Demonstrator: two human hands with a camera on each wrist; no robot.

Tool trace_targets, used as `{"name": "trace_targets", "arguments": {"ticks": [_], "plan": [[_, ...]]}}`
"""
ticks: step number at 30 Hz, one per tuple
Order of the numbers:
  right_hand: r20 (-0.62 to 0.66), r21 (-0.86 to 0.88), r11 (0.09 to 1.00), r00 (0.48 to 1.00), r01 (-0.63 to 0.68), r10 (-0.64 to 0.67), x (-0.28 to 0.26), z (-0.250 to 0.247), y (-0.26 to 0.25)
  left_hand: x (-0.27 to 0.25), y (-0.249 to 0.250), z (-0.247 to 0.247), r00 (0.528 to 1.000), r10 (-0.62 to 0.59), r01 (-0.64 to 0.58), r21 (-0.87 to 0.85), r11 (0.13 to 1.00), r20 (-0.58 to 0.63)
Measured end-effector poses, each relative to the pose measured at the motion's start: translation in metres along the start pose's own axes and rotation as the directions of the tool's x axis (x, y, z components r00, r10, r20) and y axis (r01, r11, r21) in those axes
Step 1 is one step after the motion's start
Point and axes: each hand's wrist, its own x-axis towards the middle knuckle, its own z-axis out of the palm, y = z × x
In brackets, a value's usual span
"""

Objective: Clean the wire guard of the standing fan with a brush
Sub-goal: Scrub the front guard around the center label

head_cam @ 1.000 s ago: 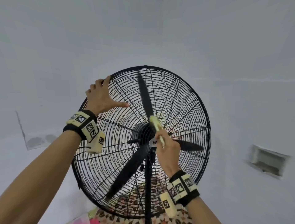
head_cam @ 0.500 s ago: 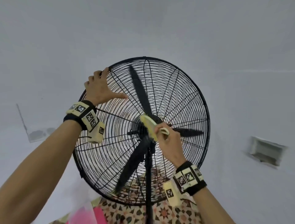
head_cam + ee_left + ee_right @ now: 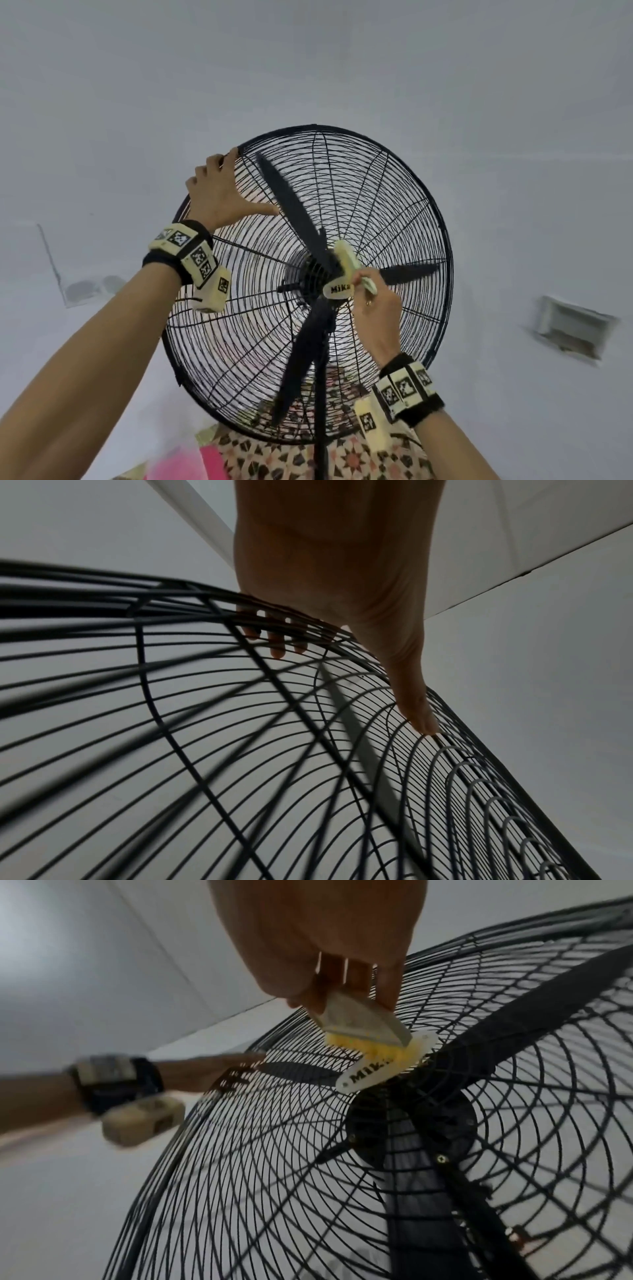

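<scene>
Both hands are up on the standing fan's wire guard, well apart from each other. My left hand hooks the upper-left rim, fingers curled over the edge wires and showing through them in the left wrist view, thumb stretched flat along the mesh toward the hub. My right hand is clamped on the brush, a pale block with yellow bristles pressed against the wires just above the cream badge at the guard's centre. Taking that badge as the landmark, the brush's long axis runs up and to the left from it, roughly along a radial spoke, while my right hand sits just below and right of it. The dark blades lie behind the mesh, one pointing up-left from the badge. I judge the work is at the hub region, with the outer rings not yet reached; the right hand is plainly the nearer one, so the coming stroke should go outward from the badge while the left hand steadies the rim.
</scene>
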Motion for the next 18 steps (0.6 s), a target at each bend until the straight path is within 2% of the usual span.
{"name": "trace_targets", "arguments": {"ticks": [3, 4, 8, 12, 14, 18], "plan": [[0.161, 0.01, 0.998, 0.985, 0.067, -0.067, 0.0, 0.0, -0.004, 0.003, 0.002, 0.001, 1.0, 0.015, -0.015, 0.007, 1.0, -0.013], [0.174, 0.033, 0.997, 0.982, 0.068, -0.073, 0.007, -0.002, -0.008, 0.004, 0.002, 0.001, 1.0, 0.015, -0.015, 0.008, 1.0, -0.01], [0.036, 0.147, 0.987, 0.997, 0.057, -0.063, 0.052, 0.0, -0.048, 0.003, 0.0, 0.002, 1.0, 0.014, -0.013, 0.021, 1.0, -0.022], [-0.041, 0.221, 0.953, 0.978, 0.207, -0.203, 0.118, 0.025, -0.113, 0.004, -0.003, 0.005, 0.999, 0.019, -0.018, 0.026, 1.0, -0.046], [-0.002, 0.22, 0.934, 0.957, 0.282, -0.288, 0.153, 0.042, -0.142, 0.005, -0.003, 0.008, 0.998, 0.024, -0.022, 0.029, 0.999, -0.065], [0.155, 0.144, 0.914, 0.904, 0.379, -0.399, 0.21, 0.072, -0.182, 0.002, -0.005, 0.013, 0.993, 0.014, -0.015, -0.008, 1.0, -0.116]]}}
